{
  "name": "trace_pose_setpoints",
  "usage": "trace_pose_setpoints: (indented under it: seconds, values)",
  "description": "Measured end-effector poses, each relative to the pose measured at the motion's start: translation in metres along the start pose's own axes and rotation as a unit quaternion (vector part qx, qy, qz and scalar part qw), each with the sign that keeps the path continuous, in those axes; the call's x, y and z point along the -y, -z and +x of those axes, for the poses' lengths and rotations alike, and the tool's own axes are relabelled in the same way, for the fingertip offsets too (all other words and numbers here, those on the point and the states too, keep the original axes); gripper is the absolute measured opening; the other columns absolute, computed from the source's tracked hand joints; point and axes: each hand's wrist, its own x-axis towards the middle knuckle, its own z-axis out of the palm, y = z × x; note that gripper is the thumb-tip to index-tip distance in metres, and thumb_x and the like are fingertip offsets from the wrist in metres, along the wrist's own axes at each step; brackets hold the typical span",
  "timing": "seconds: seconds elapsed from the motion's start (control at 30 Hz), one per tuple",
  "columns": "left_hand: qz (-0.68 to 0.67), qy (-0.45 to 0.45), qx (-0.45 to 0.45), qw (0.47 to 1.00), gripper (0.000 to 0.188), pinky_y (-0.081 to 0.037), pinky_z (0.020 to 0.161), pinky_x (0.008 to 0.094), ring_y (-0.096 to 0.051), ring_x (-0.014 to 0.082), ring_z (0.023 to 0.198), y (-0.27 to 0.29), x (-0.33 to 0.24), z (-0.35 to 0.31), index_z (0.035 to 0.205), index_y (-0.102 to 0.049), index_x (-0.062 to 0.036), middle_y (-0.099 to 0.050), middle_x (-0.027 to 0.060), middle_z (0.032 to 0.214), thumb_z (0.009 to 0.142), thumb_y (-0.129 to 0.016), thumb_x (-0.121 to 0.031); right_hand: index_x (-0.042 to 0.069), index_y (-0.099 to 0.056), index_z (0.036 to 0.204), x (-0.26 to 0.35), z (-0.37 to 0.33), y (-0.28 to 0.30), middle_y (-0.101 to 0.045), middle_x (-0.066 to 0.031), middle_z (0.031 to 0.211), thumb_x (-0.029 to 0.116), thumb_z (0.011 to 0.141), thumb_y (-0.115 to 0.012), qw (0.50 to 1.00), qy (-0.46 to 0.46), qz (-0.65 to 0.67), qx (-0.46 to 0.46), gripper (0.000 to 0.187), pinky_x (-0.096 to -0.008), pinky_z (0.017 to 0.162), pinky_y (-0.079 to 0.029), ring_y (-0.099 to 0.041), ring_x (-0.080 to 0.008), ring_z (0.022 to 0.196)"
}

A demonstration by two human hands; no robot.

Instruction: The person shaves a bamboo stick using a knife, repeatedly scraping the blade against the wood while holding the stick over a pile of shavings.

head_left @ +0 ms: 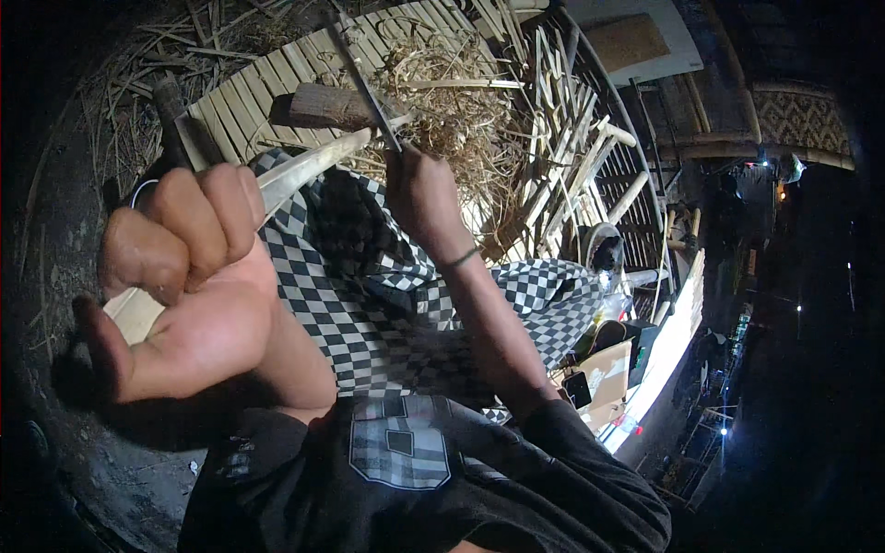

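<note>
Right now, the pale strip (318, 169) is being worked, a shaving or trimming step by the look of it. It runs on a slant from the left fist to just past the long blade (361, 81), which crosses it near the far end. Can't tell if the edge is biting or only resting there. Left hand (198, 267) is curled round the near part, with the strip's end showing by the thumb. Right hand (424, 198) is closed on the blade's lower end, grip hidden in the fist. Next move, my read: hold blade angle shallow, keep the left grip firm, run the stroke clear of the fingers. Beside the far end is a brown wood block (336, 106); can't say whether it props the strip. Beyond that, a heap of curly shavings (461, 129) on the slatted bench (226, 111), loose split sticks (567, 138) to its right. Checkered cloth (318, 295) lies below the strip. Further out, lower right: cardboard box (607, 373) with a dark phone-like device (576, 389) against it.
</note>
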Motion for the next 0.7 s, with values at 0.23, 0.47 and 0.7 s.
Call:
trace_pose_setpoints:
  seconds: [0.23,0.47,0.7]
  values:
    - [0.012,0.005,0.023,1.000,0.049,-0.017,0.054,0.0351,-0.017,0.0128,0.052,-0.004,0.000,0.000,0.063,-0.024,-0.0153,-0.023,0.0008,0.056,0.088,-0.038,-0.055,0.001,-0.063,0.083,-0.042,0.011,-0.024,-0.061,-0.0258,0.066,0.019,0.093,-0.055,0.996,0.002,0.000,-0.084,0.022,-0.0523,0.059,-0.049,-0.061,-0.0466,0.066]
    - [0.029,0.024,0.020,0.999,0.049,-0.018,0.056,0.0358,-0.018,0.0137,0.054,-0.017,-0.008,-0.010,0.063,-0.025,-0.0139,-0.024,0.0022,0.057,0.088,-0.037,-0.054,0.005,-0.063,0.100,0.006,-0.004,0.008,-0.062,-0.0253,0.069,0.020,0.093,-0.054,0.997,0.060,-0.021,-0.037,0.019,-0.0545,0.059,-0.048,-0.062,-0.0448,0.067]
    - [0.005,0.027,-0.011,1.000,0.047,-0.017,0.057,0.0361,-0.018,0.0140,0.054,-0.003,-0.003,-0.001,0.063,-0.024,-0.0149,-0.022,0.0016,0.057,0.088,-0.037,-0.052,0.003,-0.068,0.081,-0.043,0.027,-0.020,-0.066,-0.0235,0.074,0.020,0.090,-0.056,0.998,-0.037,-0.057,-0.012,0.022,-0.0507,0.065,-0.054,-0.066,-0.0447,0.072]
